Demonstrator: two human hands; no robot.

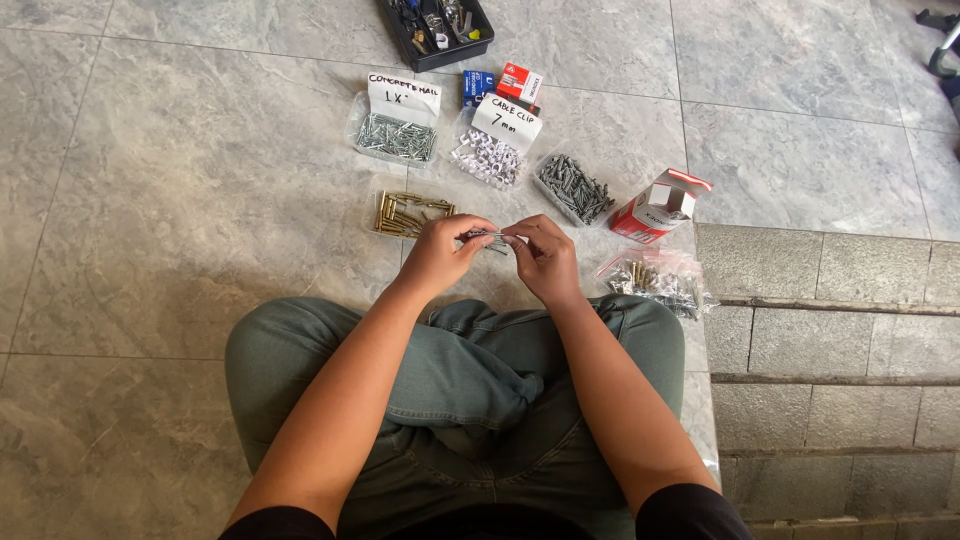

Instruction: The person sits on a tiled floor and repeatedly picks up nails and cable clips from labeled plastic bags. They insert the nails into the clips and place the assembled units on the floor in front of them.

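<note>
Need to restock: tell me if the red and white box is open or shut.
Open. The red and white box has its top flap raised; contents cannot be seen.

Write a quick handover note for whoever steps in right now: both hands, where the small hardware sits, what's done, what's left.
Left hand and right hand meet above the lap, pinching a small silvery metal piece between the fingertips.
On the grey tile floor: clear tub of brass-coloured screws, tub of grey nails, tub of white clips, tub of dark screws, open red-and-white carton, clear bag of mixed fasteners.
Done: tubs hold separate kinds.
Left: bag still holds fasteners.
</note>
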